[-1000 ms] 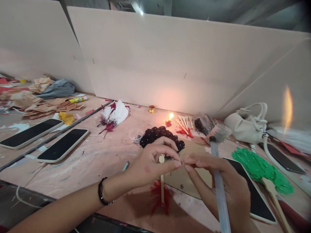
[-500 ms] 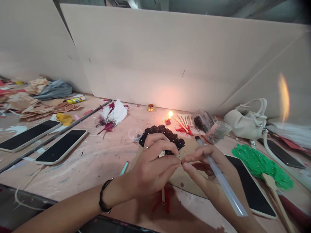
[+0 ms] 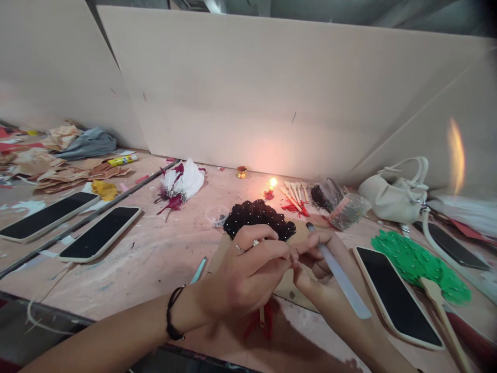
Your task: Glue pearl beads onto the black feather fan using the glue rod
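Observation:
In my right hand (image 3: 324,261) a translucent glue stick (image 3: 345,285) with a darkened tip slants across the fingers. The thumb and index finger of that hand meet the fingertips of my left hand (image 3: 248,269). My left hand is closed in a pinch; whatever is between its fingertips is too small or hidden to name. Behind it lies a black scalloped fan (image 3: 258,213) dotted with white beads, partly covered by the hand. A wooden handle end (image 3: 262,317) with red strands shows below. Under both hands is a brown cardboard piece (image 3: 298,295).
A lit candle (image 3: 269,190) burns beyond the fan. Several wooden sticks (image 3: 297,190) and a tipped clear cup (image 3: 349,211) lie near it. On the right are a phone (image 3: 396,295), a green beaded fan (image 3: 419,264) and a white handbag (image 3: 388,194). Another phone (image 3: 101,234) lies left.
My left hand has rolled over and its fingers have curled in more. My right hand has shifted slightly left with the glue stick, uncovering more of the phone beside it.

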Available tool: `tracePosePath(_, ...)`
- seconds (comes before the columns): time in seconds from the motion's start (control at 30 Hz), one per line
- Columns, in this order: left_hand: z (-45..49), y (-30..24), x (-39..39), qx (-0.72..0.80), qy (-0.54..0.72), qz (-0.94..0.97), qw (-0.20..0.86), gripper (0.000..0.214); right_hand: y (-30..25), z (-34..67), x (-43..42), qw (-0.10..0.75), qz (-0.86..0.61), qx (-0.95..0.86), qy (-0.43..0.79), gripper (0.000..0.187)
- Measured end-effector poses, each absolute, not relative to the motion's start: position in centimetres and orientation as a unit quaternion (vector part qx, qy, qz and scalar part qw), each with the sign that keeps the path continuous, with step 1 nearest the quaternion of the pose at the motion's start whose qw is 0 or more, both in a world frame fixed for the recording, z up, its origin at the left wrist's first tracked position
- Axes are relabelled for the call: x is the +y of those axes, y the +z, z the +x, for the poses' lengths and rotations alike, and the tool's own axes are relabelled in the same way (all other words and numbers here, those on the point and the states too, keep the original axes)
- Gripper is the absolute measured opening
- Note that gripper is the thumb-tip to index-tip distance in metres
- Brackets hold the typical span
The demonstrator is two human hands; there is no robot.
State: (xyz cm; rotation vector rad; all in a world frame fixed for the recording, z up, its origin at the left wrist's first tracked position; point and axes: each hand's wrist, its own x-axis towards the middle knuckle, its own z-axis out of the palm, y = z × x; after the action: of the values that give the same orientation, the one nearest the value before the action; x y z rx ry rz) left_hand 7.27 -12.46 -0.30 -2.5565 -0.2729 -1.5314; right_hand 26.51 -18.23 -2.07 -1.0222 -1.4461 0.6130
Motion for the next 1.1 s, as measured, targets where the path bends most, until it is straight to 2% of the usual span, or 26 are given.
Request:
tracePosePath(0.43, 7.2, -0.5, -12.3, -0.084, -0.516, -0.846, 0.101, 0.012, -2.4, 25.9, -18.1, 0.602, -0.410, -0.624, 0.281, 0.019)
tracePosePath(0.7, 7.7, -0.8, -11.8, -0.090, -0.557, -0.822, 0.076, 0.017, -1.5, 27.2, -18.1, 0.604, -0.394, -0.599, 0.349, 0.025)
tracePosePath(1.1, 7.7, -1.6, -11.4, -0.097, -0.562, -0.821, 0.035, 0.020, -2.7, 27.5, -17.3, 0.614, -0.389, -0.592, 0.347, 0.031)
